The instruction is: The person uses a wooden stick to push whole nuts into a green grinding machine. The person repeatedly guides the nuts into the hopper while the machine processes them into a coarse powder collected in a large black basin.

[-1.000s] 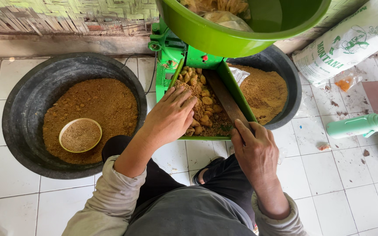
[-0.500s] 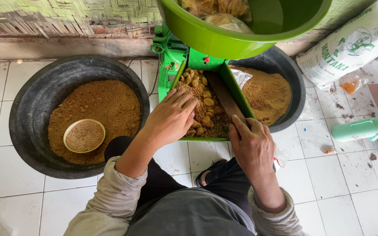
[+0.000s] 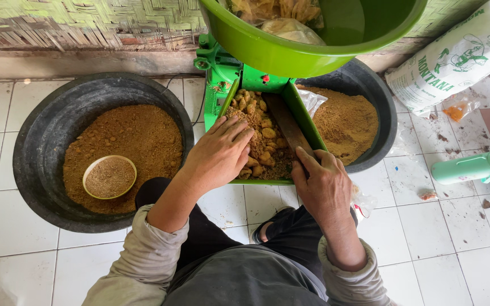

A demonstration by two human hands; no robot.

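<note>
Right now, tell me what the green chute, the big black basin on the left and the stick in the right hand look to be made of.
Green chute: probably painted sheet metal, with thin straight folded walls. Black basin: looks like rubber or matte plastic, with a thick dull scuffed rim. Stick in the right hand: seemingly wood, flat, brown and unpainted.

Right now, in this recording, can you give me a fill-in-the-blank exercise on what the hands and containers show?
1. The left hand presses into brown lumps in the green metal ____ chute.
2. The right hand grips a flat ____ wooden stick.
3. The small cream bowl of powder sits in the ____ black round tub.
4. The light green plastic bottle lies on the white ____ floor.

Missing words: sloping; brown; left; tiled
</note>
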